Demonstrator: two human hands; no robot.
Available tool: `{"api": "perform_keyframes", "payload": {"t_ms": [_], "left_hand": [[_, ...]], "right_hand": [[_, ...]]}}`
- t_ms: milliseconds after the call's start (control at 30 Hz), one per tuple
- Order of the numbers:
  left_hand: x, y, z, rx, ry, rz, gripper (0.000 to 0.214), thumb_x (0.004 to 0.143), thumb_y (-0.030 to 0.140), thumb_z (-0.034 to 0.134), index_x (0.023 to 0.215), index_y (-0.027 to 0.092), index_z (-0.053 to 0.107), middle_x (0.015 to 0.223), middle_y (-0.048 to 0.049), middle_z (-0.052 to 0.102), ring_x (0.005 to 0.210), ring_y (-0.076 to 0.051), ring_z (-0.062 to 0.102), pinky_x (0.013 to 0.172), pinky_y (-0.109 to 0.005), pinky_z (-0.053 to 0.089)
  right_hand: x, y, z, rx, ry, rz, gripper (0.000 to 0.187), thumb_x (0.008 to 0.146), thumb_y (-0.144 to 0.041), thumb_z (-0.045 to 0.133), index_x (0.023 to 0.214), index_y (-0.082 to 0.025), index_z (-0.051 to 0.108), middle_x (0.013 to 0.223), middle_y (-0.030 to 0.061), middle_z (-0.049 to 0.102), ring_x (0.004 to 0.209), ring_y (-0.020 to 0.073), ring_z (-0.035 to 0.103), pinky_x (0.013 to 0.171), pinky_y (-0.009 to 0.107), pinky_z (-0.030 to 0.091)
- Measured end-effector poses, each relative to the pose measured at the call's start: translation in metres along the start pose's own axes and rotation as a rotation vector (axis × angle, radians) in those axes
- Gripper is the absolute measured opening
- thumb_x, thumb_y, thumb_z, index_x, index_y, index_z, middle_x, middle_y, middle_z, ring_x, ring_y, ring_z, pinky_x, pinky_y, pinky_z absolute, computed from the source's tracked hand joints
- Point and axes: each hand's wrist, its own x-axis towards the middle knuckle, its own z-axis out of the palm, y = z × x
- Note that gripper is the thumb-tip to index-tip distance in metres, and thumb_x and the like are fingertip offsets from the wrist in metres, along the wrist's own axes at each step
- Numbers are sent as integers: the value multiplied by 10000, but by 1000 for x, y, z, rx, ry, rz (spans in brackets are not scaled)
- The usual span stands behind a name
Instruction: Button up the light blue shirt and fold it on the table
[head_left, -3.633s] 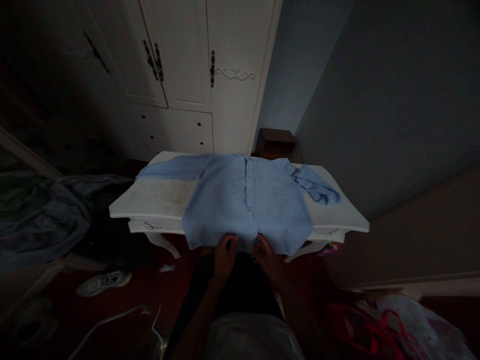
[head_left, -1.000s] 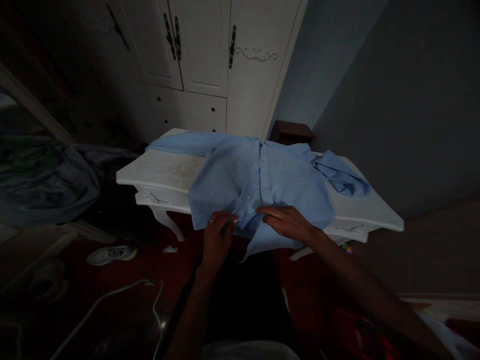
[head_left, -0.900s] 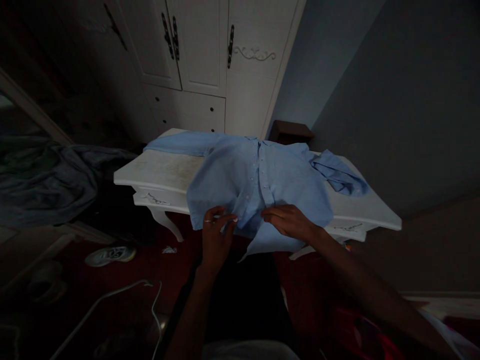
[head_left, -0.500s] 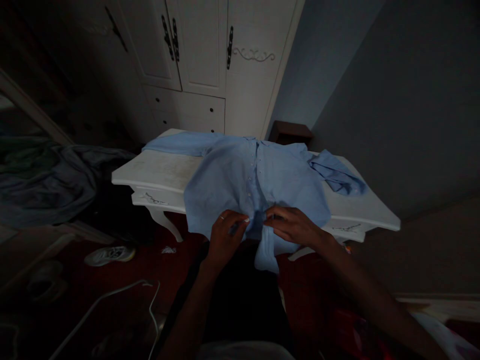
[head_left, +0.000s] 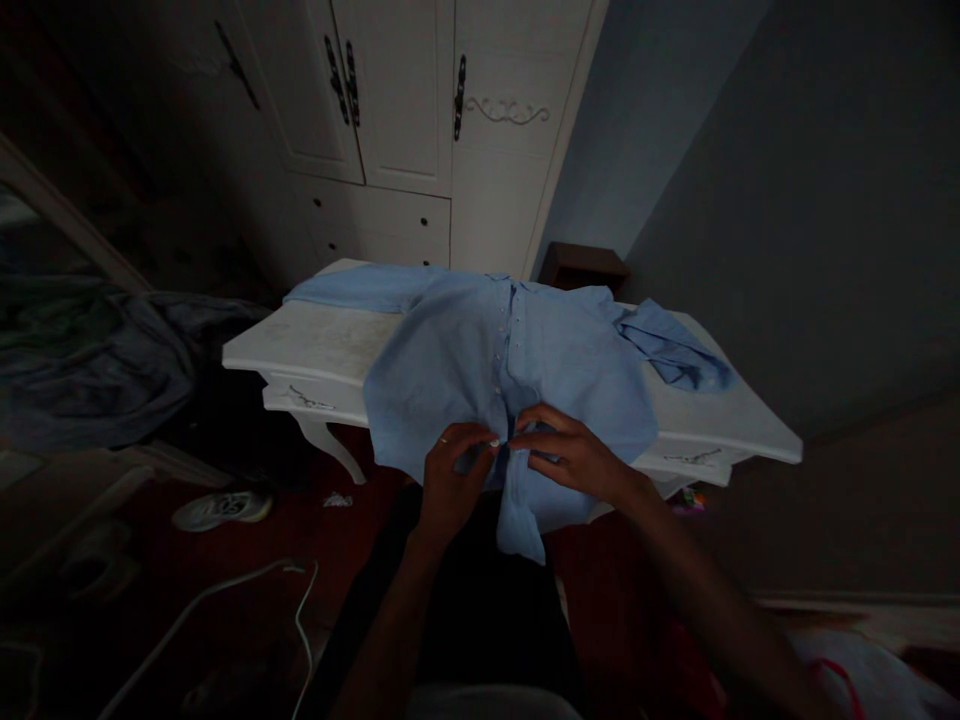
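A light blue button-up shirt [head_left: 555, 360] lies spread face up on a white table [head_left: 330, 345], its hem hanging over the near edge. My left hand [head_left: 454, 475] pinches the left side of the button placket near the hem. My right hand [head_left: 574, 455] pinches the right side of the placket, and the fingertips of both hands meet at the middle. One sleeve stretches to the far left; the other lies bunched at the right.
A white wardrobe [head_left: 420, 120] with dark handles stands behind the table. Dark cloth [head_left: 97, 360] is heaped at the left. A sneaker [head_left: 221, 508] and a white wire hanger [head_left: 225, 600] lie on the red floor. A small brown stand [head_left: 581, 268] sits by the grey wall.
My hands have moved up from the hem's edge and come together at the placket. The lower front of the shirt has bunched and now hangs further down between them.
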Motion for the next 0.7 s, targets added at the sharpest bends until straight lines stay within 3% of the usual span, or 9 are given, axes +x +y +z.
{"api": "perform_keyframes", "payload": {"t_ms": [133,333,700], "left_hand": [[2,3,-1,-16,-15,-44,84,859,229,627,899,223,700,887,-29,698,837,-154,657,782,-299,533],[4,8,-5,-31,-20,-69,114,860,224,618,918,222,717,887,-33,704,819,-145,658,759,-287,542],[4,3,-6,-79,-67,-80,153,898,225,566,921,217,716,905,-37,723,852,-148,670,799,-293,542]], "right_hand": [[7,2,13,-46,144,62,176,921,-199,563,1031,-240,695,1010,66,624,932,178,634,821,331,560],[3,-3,33,3,286,0,143,923,-167,559,987,-228,672,964,57,662,897,168,650,793,316,558],[0,-1,53,86,369,138,121,909,-193,588,976,-239,678,929,49,678,875,174,662,782,328,559]]}}
